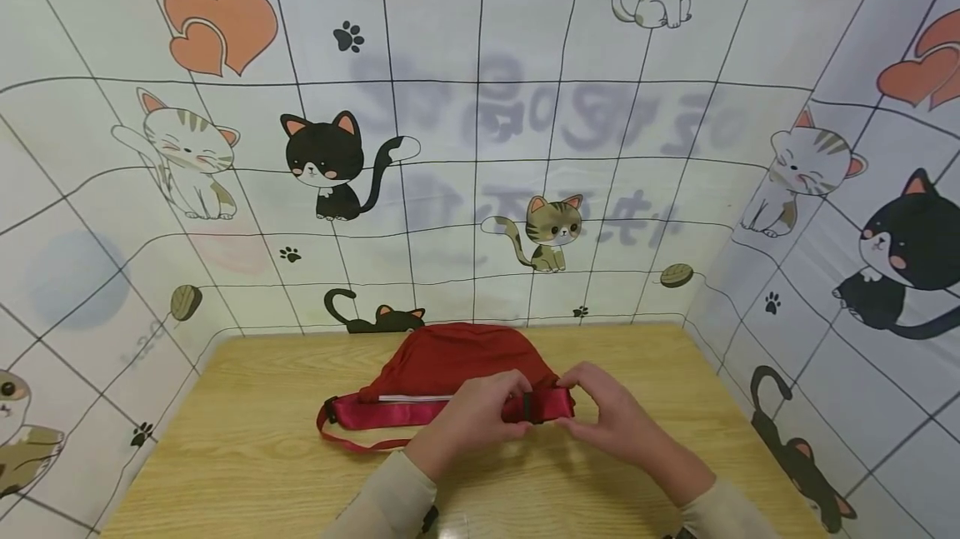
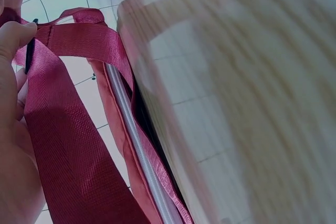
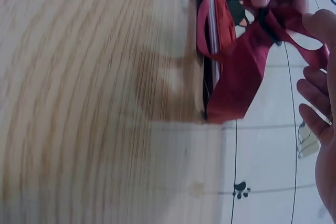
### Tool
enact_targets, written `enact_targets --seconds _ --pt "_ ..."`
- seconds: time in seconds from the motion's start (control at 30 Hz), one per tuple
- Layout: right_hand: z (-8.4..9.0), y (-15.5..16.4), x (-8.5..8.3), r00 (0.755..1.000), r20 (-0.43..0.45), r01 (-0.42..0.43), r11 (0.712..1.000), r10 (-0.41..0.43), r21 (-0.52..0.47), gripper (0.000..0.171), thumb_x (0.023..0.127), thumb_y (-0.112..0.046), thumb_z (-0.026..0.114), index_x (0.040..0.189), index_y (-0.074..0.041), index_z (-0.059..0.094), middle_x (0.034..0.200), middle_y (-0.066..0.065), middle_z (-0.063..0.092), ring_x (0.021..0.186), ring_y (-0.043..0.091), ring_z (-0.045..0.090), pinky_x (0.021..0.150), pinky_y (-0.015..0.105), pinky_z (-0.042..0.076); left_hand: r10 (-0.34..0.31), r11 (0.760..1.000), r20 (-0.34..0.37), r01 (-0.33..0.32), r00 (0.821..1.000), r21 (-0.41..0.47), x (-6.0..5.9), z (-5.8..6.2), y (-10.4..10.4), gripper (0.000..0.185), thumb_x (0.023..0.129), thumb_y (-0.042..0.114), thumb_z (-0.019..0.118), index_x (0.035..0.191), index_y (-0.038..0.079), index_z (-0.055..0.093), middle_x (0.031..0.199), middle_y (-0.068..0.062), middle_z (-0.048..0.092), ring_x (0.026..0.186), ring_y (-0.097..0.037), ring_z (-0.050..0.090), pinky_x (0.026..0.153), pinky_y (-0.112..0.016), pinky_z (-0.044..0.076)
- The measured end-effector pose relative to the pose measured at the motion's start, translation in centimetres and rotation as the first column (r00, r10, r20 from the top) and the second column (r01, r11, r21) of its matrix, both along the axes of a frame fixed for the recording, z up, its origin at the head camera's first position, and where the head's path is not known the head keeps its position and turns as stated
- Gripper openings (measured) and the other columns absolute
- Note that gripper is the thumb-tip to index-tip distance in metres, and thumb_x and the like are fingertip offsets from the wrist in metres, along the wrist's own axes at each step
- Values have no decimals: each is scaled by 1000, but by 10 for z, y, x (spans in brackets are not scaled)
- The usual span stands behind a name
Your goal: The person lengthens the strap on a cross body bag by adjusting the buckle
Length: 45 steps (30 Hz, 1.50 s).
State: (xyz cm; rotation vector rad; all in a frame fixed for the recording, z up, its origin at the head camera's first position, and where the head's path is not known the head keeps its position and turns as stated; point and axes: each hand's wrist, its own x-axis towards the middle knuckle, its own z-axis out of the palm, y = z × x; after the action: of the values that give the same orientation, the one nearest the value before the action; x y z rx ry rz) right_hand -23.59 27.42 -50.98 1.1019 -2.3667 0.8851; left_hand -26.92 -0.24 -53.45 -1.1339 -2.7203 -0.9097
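A red waist bag (image 1: 468, 356) lies on the table, its pale zipper (image 1: 412, 398) along the near side. The shiny crimson strap (image 1: 386, 414) runs across the front of it. My left hand (image 1: 472, 414) pinches the strap right at a black slider (image 1: 528, 407), thumb on top in the left wrist view. Just to the right, my right hand (image 1: 622, 418) pinches the strap's looped end (image 3: 314, 53) between thumb and fingers. Between the hands the strap is raised off the table, and a wide length of it (image 2: 73, 135) hangs down in the left wrist view.
The wooden table (image 1: 247, 406) ends at a wall cloth (image 1: 450, 189) printed with cats and grid lines, which also rises on the left and right. Another black buckle (image 1: 330, 411) sits on the strap at the bag's left end, where a thin strap loop curves over the table.
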Motion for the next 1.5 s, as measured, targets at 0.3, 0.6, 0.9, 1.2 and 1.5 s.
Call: enact_targets --seconds 0.3,0.6,0.9,1.2,1.5 --pt "4 -27 -1 996 -84 37 992 -26 124 57 80 -27 103 126 -11 73 120 -3 71 109 14 63 91 41 57 -23 999 -69 20 997 -36 1 3 2 48 90 34 95 126 24 65 109 14 71 92 0 61 83 -22 55" --pt "-3 -29 -2 992 -116 57 994 -46 98 44 78 -21 103 112 -16 76 112 -7 72 103 12 63 88 38 54 -27 1000 -84 26 996 -15 2 3 3 46 91 33 94 127 26 65 112 14 72 96 1 64 86 -22 55" --pt "-2 -21 2 993 -114 48 997 -41 56 44 78 -14 102 115 -15 78 117 -4 73 108 18 65 91 40 57 -22 1000 -59 21 998 -11 1 3 1 46 92 35 93 127 27 65 116 14 73 104 0 67 92 -26 57" --pt "-2 -1 2 994 -88 69 998 -69 -1 46 80 -10 101 119 -17 77 118 -5 71 109 17 66 101 18 48 21 999 -21 -22 1000 -36 0 3 -3 45 93 39 92 128 27 66 112 15 72 98 -1 65 88 -28 55" --pt "-1 7 4 996 -59 70 997 -71 -28 46 81 -7 99 120 -18 77 117 -8 70 109 14 65 101 16 47 30 999 2 -30 1000 -29 -2 1 -7 44 94 40 91 128 29 66 108 18 68 92 0 60 82 -25 53"
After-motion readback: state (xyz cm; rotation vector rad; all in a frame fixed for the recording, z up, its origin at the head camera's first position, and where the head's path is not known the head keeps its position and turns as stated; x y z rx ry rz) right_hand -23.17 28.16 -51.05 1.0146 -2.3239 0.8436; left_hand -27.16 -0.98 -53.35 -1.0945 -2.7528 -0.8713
